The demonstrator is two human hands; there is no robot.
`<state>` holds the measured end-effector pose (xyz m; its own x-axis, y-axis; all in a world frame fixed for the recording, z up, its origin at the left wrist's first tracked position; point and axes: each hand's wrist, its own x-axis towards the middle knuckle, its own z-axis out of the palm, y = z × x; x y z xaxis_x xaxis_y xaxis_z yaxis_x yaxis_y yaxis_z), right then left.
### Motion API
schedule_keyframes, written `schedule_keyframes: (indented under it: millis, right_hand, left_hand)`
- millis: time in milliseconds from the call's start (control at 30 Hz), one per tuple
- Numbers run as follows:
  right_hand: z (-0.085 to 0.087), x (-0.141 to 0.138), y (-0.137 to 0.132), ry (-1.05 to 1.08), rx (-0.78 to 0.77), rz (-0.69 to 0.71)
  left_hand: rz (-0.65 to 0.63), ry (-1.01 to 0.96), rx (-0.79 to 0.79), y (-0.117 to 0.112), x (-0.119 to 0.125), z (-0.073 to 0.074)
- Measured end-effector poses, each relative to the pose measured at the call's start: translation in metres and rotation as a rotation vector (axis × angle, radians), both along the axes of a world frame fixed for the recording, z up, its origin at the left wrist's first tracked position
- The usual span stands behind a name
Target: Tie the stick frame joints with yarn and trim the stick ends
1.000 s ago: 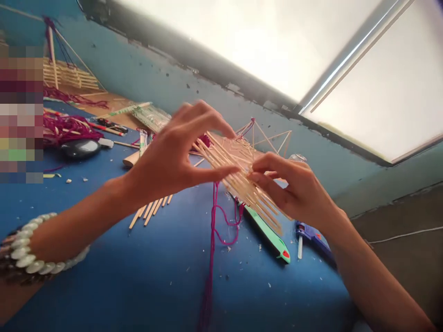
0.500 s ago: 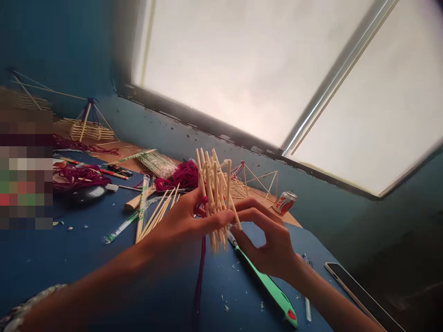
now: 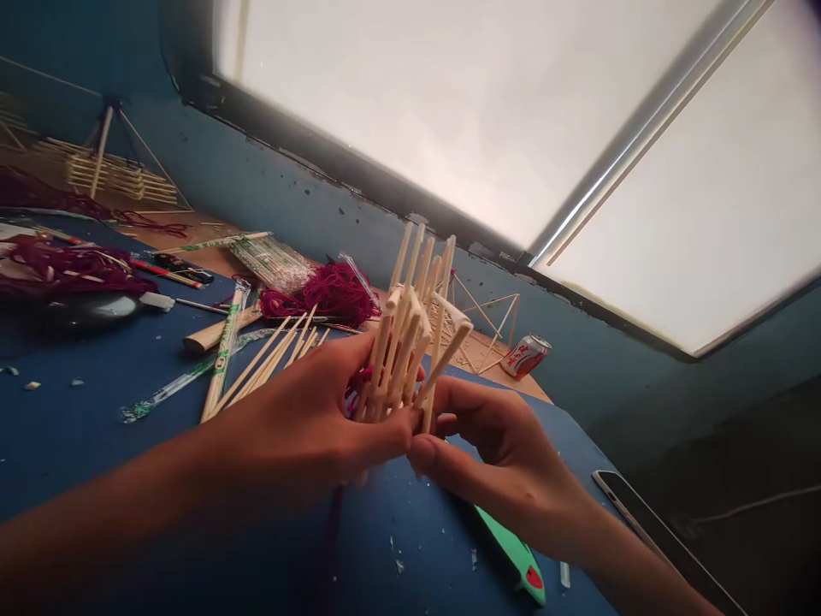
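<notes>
A small frame of stacked wooden sticks [image 3: 405, 342] is held up in front of me, tilted, its stick ends pointing up and away. My left hand [image 3: 321, 419] is closed round its left side, thumb across the near face. Dark red yarn [image 3: 350, 400] shows at the left palm. On the right side, my right hand [image 3: 493, 453] pinches the lower end of a stick [image 3: 442, 368] at the frame's edge between thumb and fingers. Below the right hand lies a green-handled cutter [image 3: 513, 547] on the blue table, its front part hidden by the hand.
Loose sticks [image 3: 269, 364] and wrapped chopsticks [image 3: 224, 342] lie left of the frame. Behind them are a packet of sticks [image 3: 273, 263] and dark red yarn [image 3: 324, 289]. A drink can [image 3: 526, 355] stands back right; a phone [image 3: 641, 522] lies at the right edge. A stick model [image 3: 119, 175] stands far left.
The stick frame has turned, its upper ends now leaning right, and sits nearer to me. My right hand has shifted slightly down along the edge stick. The view has swung rightward.
</notes>
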<state>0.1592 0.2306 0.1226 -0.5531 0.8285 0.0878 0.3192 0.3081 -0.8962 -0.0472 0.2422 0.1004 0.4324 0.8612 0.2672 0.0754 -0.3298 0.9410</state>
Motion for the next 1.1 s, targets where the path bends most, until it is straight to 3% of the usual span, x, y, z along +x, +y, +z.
schedule_keyframes:
  millis: [233,567,767,900,1000,1100]
  right_hand:
    - [-0.004,-0.003,-0.005,-0.062,0.085,-0.026]
    - [-0.001,-0.009,-0.008,-0.103,0.106,-0.046]
    - [0.001,0.002,-0.001,-0.052,0.132,0.007]
    - [-0.006,0.007,0.011,-0.062,0.431,-0.023]
    - [-0.012,0.006,0.019,-0.091,0.689,-0.023]
    - [-0.016,0.006,0.022,-0.072,0.811,-0.021]
  left_hand:
    - [-0.054,0.086,0.038,0.007,0.001,-0.007]
    - [-0.084,0.066,-0.026,0.002,-0.001,-0.003]
    - [0.049,-0.004,0.027,0.010,-0.002,-0.002]
    - [0.157,-0.078,0.017,0.012,-0.004,0.004]
    - [0.089,-0.136,-0.066,0.010,-0.003,0.006]
    - [-0.010,-0.214,-0.161,0.008,-0.002,0.005]
